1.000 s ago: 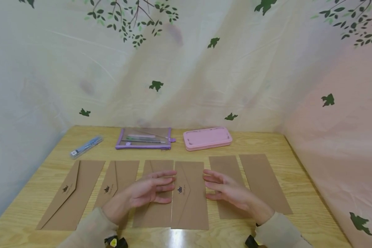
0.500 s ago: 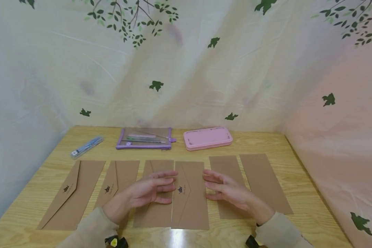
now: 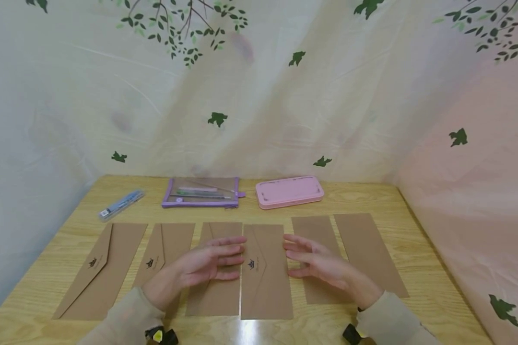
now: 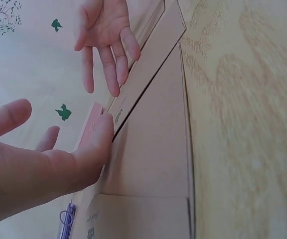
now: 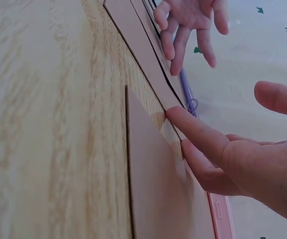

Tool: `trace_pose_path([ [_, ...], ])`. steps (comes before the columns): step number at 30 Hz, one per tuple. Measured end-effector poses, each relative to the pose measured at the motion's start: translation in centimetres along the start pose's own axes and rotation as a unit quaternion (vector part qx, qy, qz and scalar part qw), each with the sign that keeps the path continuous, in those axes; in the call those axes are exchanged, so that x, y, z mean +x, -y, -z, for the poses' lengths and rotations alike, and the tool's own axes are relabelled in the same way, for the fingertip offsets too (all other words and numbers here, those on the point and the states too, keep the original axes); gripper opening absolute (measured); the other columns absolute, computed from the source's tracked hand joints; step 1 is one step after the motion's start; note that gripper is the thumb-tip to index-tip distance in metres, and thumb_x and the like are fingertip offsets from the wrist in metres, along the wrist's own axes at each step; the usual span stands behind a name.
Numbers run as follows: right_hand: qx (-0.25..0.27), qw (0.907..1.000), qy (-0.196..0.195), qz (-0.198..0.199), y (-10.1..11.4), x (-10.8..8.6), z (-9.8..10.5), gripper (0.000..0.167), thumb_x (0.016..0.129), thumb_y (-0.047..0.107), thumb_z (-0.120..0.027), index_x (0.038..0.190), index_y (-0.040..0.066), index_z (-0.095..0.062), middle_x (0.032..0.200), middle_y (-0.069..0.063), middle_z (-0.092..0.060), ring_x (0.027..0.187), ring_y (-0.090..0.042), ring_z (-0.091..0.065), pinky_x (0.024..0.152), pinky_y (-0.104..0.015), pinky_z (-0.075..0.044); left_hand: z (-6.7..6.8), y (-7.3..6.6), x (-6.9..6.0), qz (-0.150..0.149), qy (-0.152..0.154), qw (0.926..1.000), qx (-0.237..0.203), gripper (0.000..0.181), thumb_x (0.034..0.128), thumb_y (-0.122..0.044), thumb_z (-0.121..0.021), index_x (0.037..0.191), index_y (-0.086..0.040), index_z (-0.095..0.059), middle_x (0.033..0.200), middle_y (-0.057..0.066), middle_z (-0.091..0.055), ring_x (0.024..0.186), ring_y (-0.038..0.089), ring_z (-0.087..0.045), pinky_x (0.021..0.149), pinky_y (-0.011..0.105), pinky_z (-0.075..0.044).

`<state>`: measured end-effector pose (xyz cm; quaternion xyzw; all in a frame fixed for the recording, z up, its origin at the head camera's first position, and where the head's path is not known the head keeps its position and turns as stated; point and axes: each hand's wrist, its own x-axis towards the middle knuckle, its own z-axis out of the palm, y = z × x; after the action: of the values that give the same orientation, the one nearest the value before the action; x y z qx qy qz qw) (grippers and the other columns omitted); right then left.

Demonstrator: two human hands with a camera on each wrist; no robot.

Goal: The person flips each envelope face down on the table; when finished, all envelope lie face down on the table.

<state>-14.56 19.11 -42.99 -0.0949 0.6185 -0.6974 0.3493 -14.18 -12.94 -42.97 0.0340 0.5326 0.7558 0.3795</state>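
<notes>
Between my two hands lies a brown paper envelope (image 3: 267, 287) with a small printed crown, flap side up. My left hand (image 3: 211, 262) is over another flap-side-up envelope (image 3: 216, 299), its spread fingertips at the crowned envelope's left edge. My right hand (image 3: 319, 263) lies partly over a plain-faced envelope (image 3: 315, 227), with its fingertips at the crowned envelope's right edge. In the right wrist view, index and lower fingers (image 5: 198, 132) reach the envelope edge. Both hands have loosely extended fingers and grasp nothing.
More envelopes flank the hands: flap-side-up ones (image 3: 123, 249) at left, a plain-faced one (image 3: 371, 254) at far right. Behind them lie a blue pen pack (image 3: 121, 204), a purple-edged clear pouch (image 3: 200, 203) with pens, and a pink case (image 3: 289, 192). Cloth walls enclose the wooden table (image 3: 69, 249).
The near end of the crowned envelope has shifted slightly right, leaving a thin gap beside the envelope on its left. Both hands stay almost where they were.
</notes>
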Motion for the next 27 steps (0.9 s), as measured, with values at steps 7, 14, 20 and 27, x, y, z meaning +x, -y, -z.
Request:
trace_pose_path([
  [7,0.009,1.0,0.002,-0.002,0.1,0.0,0.0,0.077,0.104,0.017,-0.057,0.159,-0.005,-0.008,0.164,-0.03,-0.006,0.149,-0.048,-0.012,0.108,-0.056,-0.044,-0.1,-0.3,-0.3,-0.004,0.006,0.9999,0.013,0.068,0.1018,-0.021,-0.059,0.157,0.001,-0.027,0.163,0.025,-0.019,0.146,0.044,-0.028,0.115,0.053,-0.035],
  [14,0.015,0.9999,-0.003,0.005,0.2,0.0,-0.1,0.081,0.104,0.016,-0.058,0.16,-0.004,-0.003,0.164,-0.031,-0.004,0.15,-0.047,-0.013,0.108,-0.056,-0.043,-0.2,-0.9,-0.4,-0.003,-0.003,1.0,0.001,0.069,0.1028,-0.019,-0.058,0.159,-0.001,-0.022,0.158,0.025,-0.027,0.136,0.038,-0.041,0.111,0.049,-0.041],
  [20,0.021,0.9998,0.0,0.006,0.1,0.1,-0.3,0.081,0.103,0.015,-0.059,0.16,-0.004,-0.003,0.164,-0.032,-0.005,0.149,-0.048,-0.016,0.108,-0.056,-0.043,-0.4,-1.0,-0.3,-0.002,-0.004,0.9994,-0.034,0.072,0.1005,-0.013,-0.061,0.159,-0.004,-0.019,0.145,0.022,-0.04,0.12,0.031,-0.055,0.098,0.043,-0.053],
  [27,0.023,0.9997,0.004,0.005,0.0,0.2,-0.7,0.082,0.103,0.016,-0.059,0.16,-0.003,-0.003,0.164,-0.032,-0.007,0.148,-0.048,-0.018,0.109,-0.057,-0.042,-0.6,-0.5,0.3,0.007,0.003,0.9988,-0.047,0.072,0.1002,-0.008,-0.059,0.158,-0.004,-0.018,0.124,0.017,-0.052,0.108,0.025,-0.061,0.092,0.037,-0.056],
])
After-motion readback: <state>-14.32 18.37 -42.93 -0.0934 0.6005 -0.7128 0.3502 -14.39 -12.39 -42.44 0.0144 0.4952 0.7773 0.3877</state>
